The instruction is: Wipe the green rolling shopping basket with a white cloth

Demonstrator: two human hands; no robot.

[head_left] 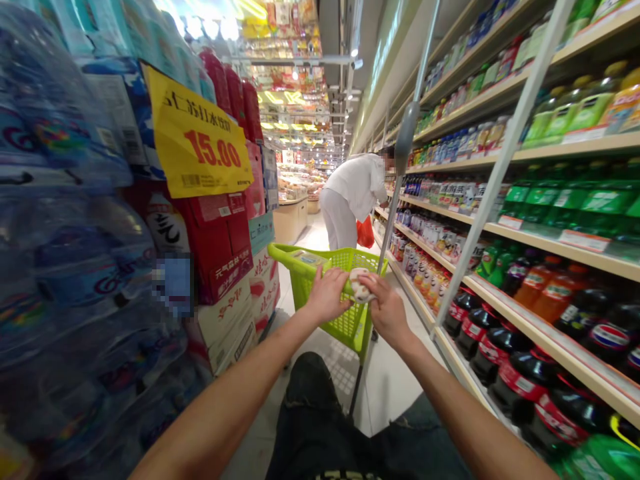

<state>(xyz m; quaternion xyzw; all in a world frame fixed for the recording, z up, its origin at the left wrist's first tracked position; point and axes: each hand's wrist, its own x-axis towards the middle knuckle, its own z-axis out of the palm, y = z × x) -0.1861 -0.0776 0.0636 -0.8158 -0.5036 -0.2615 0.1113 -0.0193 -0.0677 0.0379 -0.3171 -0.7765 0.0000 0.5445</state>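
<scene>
A lime-green shopping basket on a frame (pixel 295 277) stands in front of my knees, its wall pierced with holes. My left hand (pixel 327 295) is closed over its near rim, though the fingertips are partly hidden. Just to the right, my right hand (pixel 387 308) has its fingers curled on a small white soft-looking thing with dark spots (pixel 361 293). That thing sits between both hands at the rim; its kind is unclear. A thin metal pole with a grey sleeve (pixel 407 130) rises slanting beside my right hand.
Stacked drink cartons (pixel 220 247) and wrapped water bottles (pixel 85 260) line the left, under a yellow price sign (pixel 200 137). Shelves of bottled drinks (pixel 565 200) run along the right. Ahead, a person in white (pixel 353 187) bends toward the shelves, near a red bag (pixel 365 232).
</scene>
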